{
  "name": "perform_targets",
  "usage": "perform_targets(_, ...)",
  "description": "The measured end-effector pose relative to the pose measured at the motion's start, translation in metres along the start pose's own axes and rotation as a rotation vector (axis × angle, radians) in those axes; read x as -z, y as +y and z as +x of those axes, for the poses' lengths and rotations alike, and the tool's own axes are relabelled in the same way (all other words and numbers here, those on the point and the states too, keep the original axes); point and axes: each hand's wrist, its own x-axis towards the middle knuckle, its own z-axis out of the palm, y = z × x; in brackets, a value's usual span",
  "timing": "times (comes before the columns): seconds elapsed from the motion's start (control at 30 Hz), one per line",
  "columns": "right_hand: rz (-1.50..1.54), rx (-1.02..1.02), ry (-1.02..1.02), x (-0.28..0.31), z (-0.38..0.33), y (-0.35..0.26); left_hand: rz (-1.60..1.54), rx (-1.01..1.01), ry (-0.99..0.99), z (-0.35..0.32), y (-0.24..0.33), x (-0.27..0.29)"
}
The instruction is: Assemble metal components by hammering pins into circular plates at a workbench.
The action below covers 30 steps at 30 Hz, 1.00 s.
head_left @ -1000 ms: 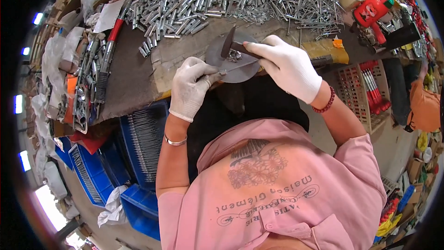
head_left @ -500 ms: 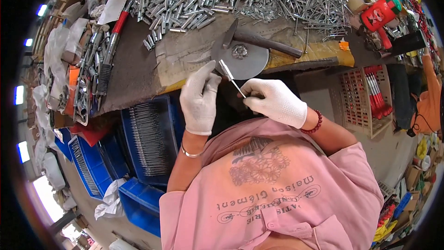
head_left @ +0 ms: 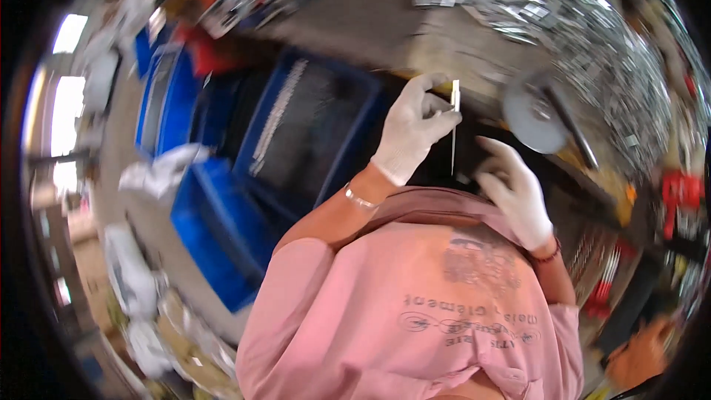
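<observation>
My left hand (head_left: 416, 132), in a white glove, pinches a thin metal rod with a thicker shiny sleeve (head_left: 455, 96) at its upper end. The rod stands nearly upright, its thin end pointing down toward my lap. To the right of it, apart from the rod, is my right hand (head_left: 515, 191), also gloved. Its fingers are loosely bent and spread, with nothing seen in them. Beyond the right hand a round grey metal disc (head_left: 527, 130) lies on the bench, with a hammer (head_left: 574, 127) across it. The picture is smeared by motion.
Heaped metal tubes and rods (head_left: 518, 0) cover the far right of the bench. At my left stand a blue bin (head_left: 337, 78) with rows of rods and another blue bin (head_left: 222, 233). A red object (head_left: 678, 196) lies at the right; another person's arm (head_left: 641, 355) shows lower right.
The view has swung leftward. The rod has passed from my right hand to my left and now points downward. My right hand has let go and moved away from it.
</observation>
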Motion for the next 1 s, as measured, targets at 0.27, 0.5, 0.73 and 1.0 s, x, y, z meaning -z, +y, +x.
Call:
perform_targets(0.27, 0.084, -0.154, -0.013, 0.010, 0.001, 0.023, 0.272, 0.094, 0.838, -0.049, -0.122, 0.224)
perform_targets(0.5, 0.057, -0.182, -0.050, 0.004, 0.008, 0.029, 0.546, 0.291, 1.140, -0.115, -0.177, 0.359)
perform_targets(0.73, 0.048, -0.200, -0.076, 0.007, 0.012, 0.030, 0.980, 0.511, 0.997, -0.106, -0.197, 0.387)
perform_targets(1.0, 0.087, -0.179, -0.018, 0.011, 0.006, 0.047, 1.186, 0.414, 1.075, -0.075, -0.145, 0.328)
